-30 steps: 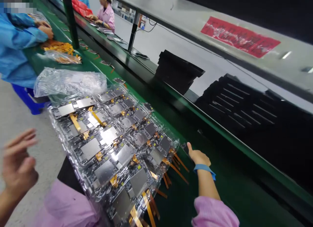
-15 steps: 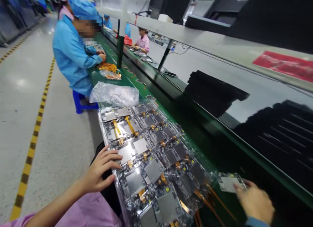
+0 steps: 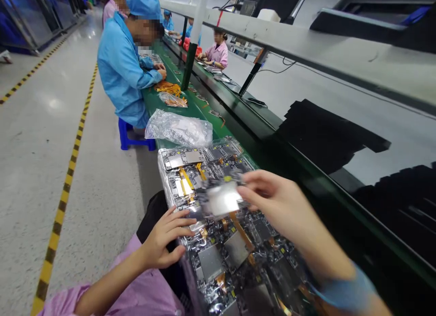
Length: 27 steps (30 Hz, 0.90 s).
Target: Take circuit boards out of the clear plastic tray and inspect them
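Observation:
A clear plastic tray [image 3: 168,180] of circuit boards with silver shields and orange flex cables lies on the green bench in front of me. My right hand [image 3: 275,202] hovers above the tray's middle, pinching one circuit board [image 3: 223,199] whose orange flex cable hangs down. My left hand [image 3: 165,239] rests on the tray's near left edge, fingers spread over a board there. A blue band sits on my right wrist.
A crumpled clear plastic bag [image 3: 179,127] lies beyond the tray. A person in a blue coat [image 3: 124,75] sits further along the bench with orange cables [image 3: 168,88]. Black trays [image 3: 323,134] stack on the far side of the green conveyor [image 3: 238,111].
My right hand lifted a board from the conveyor side at the right and brought it left over the tray. My left hand stayed on the tray's edge. The view swung left.

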Tool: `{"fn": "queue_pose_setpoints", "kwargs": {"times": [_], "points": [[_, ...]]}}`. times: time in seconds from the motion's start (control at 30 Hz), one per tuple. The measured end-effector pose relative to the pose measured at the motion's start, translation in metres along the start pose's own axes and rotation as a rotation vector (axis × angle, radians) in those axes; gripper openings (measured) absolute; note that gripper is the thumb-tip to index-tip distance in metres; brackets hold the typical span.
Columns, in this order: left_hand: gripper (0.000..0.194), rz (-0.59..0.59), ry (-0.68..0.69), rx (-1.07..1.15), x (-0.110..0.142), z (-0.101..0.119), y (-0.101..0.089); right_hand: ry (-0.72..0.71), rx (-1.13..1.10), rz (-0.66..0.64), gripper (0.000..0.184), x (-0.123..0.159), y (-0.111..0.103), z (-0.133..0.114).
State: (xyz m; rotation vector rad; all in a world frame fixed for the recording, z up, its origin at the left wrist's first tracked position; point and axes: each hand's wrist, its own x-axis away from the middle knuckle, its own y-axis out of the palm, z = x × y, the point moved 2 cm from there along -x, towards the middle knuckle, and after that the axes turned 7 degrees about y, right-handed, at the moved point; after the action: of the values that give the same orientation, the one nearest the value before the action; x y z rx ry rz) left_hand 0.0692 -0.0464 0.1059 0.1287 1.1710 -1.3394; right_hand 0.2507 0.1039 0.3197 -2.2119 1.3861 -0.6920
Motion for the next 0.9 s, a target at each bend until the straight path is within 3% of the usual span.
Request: {"fn": "queue_pose_setpoints", "kwargs": {"times": [0.07,0.17,0.33,0.43,0.5,0.57,0.67,0.73,0.8,0.87,0.9], "points": [[0.030,-0.008,0.007,0.004,-0.001,0.003,-0.003,0.037,-0.026,-0.121,0.025,-0.030,0.044,-0.014],[0.031,-0.011,0.018,0.007,0.000,0.008,-0.009,0.118,0.084,-0.145,0.020,-0.069,0.078,-0.004],[0.033,0.009,0.039,-0.004,0.004,0.009,-0.009,0.125,0.330,-0.028,0.020,-0.091,0.097,0.026],[0.034,0.008,0.062,-0.019,0.007,0.006,-0.004,-0.020,0.516,0.060,0.020,-0.078,0.106,0.024],[0.036,0.046,0.072,-0.037,0.015,0.005,-0.003,-0.126,0.661,0.146,0.023,-0.065,0.098,0.016],[0.040,0.133,0.011,-0.059,0.032,-0.001,-0.005,-0.159,0.730,0.253,0.024,-0.051,0.068,0.011],[0.045,0.291,-0.285,-0.082,0.075,-0.032,-0.007,-0.028,0.693,0.481,0.022,-0.028,-0.019,0.029],[0.048,0.336,-0.569,-0.119,0.107,-0.067,0.001,0.158,0.649,0.628,0.024,-0.006,-0.089,0.066],[0.062,0.246,-0.840,-0.188,0.133,-0.103,0.022,0.405,0.625,0.696,0.028,0.018,-0.147,0.119],[0.080,0.087,-0.962,-0.280,0.151,-0.128,0.051,0.697,0.606,0.640,0.034,0.039,-0.182,0.178],[0.082,0.019,-0.953,-0.323,0.156,-0.135,0.066,0.802,0.591,0.567,0.037,0.045,-0.188,0.205]]}}
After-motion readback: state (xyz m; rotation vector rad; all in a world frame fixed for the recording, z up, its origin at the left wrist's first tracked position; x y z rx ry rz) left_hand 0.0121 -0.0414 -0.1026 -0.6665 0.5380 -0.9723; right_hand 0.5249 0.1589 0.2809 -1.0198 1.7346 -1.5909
